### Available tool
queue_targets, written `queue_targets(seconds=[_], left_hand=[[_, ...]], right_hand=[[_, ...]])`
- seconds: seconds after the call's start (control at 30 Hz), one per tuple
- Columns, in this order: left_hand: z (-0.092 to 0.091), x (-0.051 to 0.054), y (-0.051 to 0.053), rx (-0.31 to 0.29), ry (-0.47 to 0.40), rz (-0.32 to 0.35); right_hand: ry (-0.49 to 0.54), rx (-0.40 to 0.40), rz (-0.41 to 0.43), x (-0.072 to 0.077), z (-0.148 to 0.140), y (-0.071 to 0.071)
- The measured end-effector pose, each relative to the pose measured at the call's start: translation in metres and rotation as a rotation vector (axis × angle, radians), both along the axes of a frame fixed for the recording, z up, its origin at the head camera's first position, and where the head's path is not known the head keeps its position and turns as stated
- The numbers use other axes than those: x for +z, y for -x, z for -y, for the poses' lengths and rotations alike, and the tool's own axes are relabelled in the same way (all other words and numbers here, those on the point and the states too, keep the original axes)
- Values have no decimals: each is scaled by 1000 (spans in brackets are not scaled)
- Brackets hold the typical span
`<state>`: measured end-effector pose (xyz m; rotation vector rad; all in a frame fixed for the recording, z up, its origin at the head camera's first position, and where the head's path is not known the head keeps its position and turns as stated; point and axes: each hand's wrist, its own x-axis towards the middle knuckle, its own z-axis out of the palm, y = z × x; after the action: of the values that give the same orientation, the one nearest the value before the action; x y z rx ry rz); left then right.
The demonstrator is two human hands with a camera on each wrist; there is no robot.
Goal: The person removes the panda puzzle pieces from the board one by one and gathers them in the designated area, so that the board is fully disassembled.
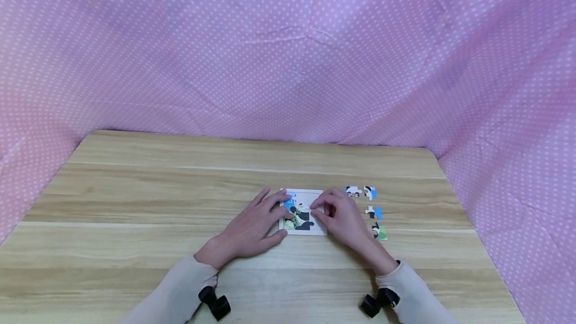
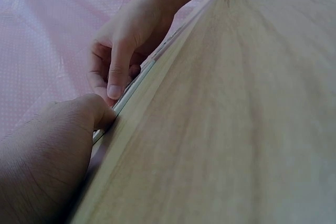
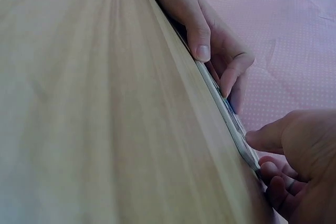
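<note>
A small panda puzzle board [image 1: 318,232] with a pale frame lies flat on the table. Panda, green and blue pieces fill its left and lower middle part; its upper right is plain white. My left hand [image 1: 254,226] rests on the board's left edge with fingers spread, the thumb at the near corner. My right hand [image 1: 344,216] reaches over the right side, thumb and forefinger pinching at the edge of a black-and-white puzzle piece [image 1: 300,213]. In the right wrist view the right thumb [image 3: 266,136] is close over the board; its fingertips' contact is partly hidden.
Loose puzzle pieces lie to the right of the board: a panda face [image 1: 353,191], a blue-edged piece [image 1: 370,192], a blue-and-white piece [image 1: 374,212] and a green-cornered piece [image 1: 379,231]. The wooden table [image 1: 157,189] ends at a pink dotted cloth [image 1: 288,64].
</note>
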<state>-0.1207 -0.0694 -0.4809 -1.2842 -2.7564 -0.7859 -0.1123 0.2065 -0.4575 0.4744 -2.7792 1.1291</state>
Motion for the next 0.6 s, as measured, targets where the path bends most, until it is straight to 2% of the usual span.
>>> queue_targets(seconds=[0.33,0.6], left_hand=[[0,2,-1,2,-3,7],[1,0,0,-14,-10,-18]], right_hand=[[-36,-48,34,1,6,3],[-64,-56,21,-2,10,5]])
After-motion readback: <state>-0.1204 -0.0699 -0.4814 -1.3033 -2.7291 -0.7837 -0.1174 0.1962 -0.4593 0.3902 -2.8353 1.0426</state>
